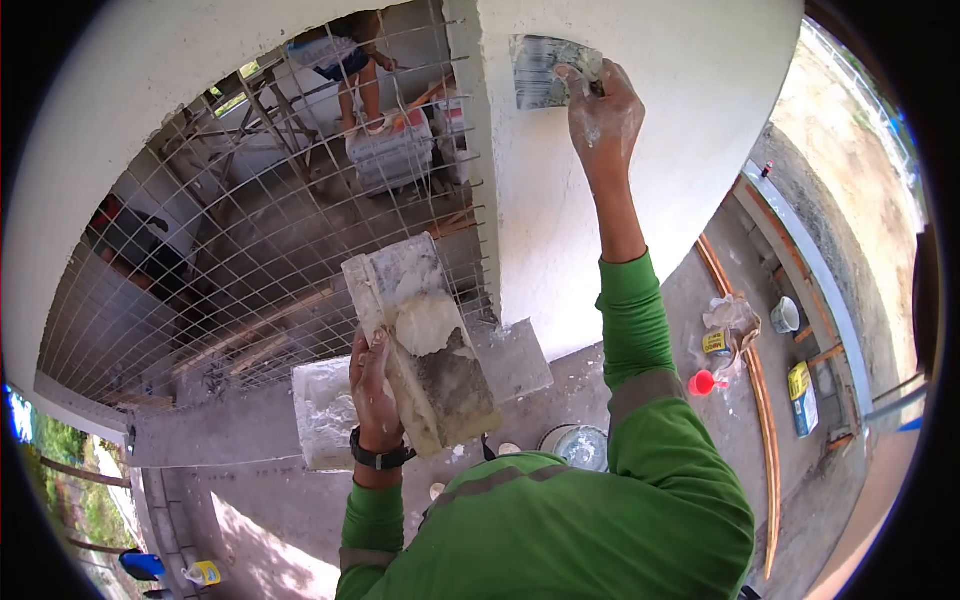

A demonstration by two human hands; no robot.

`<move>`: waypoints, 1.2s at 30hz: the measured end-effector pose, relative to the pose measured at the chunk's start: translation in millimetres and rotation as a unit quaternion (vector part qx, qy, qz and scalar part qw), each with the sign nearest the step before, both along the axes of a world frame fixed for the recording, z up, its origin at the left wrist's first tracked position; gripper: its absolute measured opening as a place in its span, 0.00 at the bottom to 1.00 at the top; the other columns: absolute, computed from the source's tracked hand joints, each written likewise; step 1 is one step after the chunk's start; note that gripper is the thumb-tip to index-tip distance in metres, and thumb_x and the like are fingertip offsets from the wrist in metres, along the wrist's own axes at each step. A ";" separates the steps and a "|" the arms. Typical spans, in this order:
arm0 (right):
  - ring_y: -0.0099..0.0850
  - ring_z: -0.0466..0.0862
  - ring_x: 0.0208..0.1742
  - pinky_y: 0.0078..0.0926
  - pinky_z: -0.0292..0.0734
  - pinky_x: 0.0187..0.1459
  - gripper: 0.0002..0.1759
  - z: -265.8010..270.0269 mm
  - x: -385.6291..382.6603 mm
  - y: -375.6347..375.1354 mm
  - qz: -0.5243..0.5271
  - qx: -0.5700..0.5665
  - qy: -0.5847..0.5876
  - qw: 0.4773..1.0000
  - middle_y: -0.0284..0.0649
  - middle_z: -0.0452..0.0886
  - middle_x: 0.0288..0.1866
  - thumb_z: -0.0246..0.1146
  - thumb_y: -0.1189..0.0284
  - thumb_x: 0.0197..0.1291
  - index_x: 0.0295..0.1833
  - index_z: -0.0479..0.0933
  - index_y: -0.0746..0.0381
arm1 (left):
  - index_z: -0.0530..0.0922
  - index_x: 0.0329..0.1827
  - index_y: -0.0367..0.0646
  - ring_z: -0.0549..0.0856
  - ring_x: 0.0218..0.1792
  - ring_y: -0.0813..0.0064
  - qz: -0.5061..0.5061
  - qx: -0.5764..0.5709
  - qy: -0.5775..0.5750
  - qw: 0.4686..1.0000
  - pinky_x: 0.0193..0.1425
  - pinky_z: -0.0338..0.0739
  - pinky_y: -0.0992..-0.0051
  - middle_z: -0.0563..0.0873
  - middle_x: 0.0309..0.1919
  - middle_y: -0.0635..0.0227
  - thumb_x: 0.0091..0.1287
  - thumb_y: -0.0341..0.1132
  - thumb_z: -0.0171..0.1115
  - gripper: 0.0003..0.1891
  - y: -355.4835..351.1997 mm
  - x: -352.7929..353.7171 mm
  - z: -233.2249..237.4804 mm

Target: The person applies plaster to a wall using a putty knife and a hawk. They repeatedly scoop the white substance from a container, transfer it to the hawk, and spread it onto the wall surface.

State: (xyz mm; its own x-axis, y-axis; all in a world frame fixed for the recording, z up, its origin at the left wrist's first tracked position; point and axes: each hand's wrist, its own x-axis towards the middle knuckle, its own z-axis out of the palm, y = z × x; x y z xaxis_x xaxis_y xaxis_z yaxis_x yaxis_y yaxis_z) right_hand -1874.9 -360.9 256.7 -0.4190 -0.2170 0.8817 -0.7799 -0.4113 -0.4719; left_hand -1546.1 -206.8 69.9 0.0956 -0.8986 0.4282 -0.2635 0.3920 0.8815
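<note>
My right hand [607, 128] grips a wide steel putty knife [538, 74] near the top of the white wall [560, 215]. Its smeared blade lies against the wall face or very close to it. Lower down and to the left, my left hand [376, 400] is closed around the edge of a putty-caked board [462, 395]. A lump of pale wet putty [426, 324] sits on the board. White residue coats the fingers of both hands.
A wire mesh [250, 230] fills the opening at left; two people are behind it. Below me stand a white block [322, 415] and a bucket [582, 448]. At right are a red dipper [703, 383], long wooden strips [765, 430] and a white pail [785, 316].
</note>
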 end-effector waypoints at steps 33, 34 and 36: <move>0.32 0.81 0.40 0.32 0.74 0.37 0.15 -149.7 85.0 186.5 0.187 0.180 0.301 0.917 0.33 0.82 0.41 0.69 0.80 0.43 0.41 0.84 0.58 | 0.73 0.64 0.35 0.80 0.53 0.75 -0.139 0.133 0.167 0.967 0.60 0.73 0.74 0.83 0.51 0.61 0.81 0.37 0.48 0.17 3.7 -14.6 -16.0; 0.32 0.81 0.39 0.32 0.74 0.37 0.15 -148.8 86.9 187.0 0.195 0.183 0.302 0.915 0.33 0.82 0.40 0.69 0.80 0.43 0.41 0.84 0.57 | 0.73 0.64 0.35 0.80 0.53 0.75 -0.141 0.135 0.166 0.967 0.60 0.73 0.74 0.83 0.51 0.61 0.81 0.37 0.48 0.17 4.1 -16.7 -14.5; 0.31 0.80 0.39 0.32 0.74 0.37 0.15 -152.9 90.4 185.8 0.191 0.180 0.304 0.916 0.32 0.82 0.41 0.69 0.80 0.44 0.41 0.84 0.57 | 0.73 0.65 0.34 0.80 0.53 0.75 -0.153 0.149 0.222 0.951 0.61 0.72 0.74 0.83 0.53 0.61 0.80 0.37 0.49 0.18 4.6 -20.3 -9.7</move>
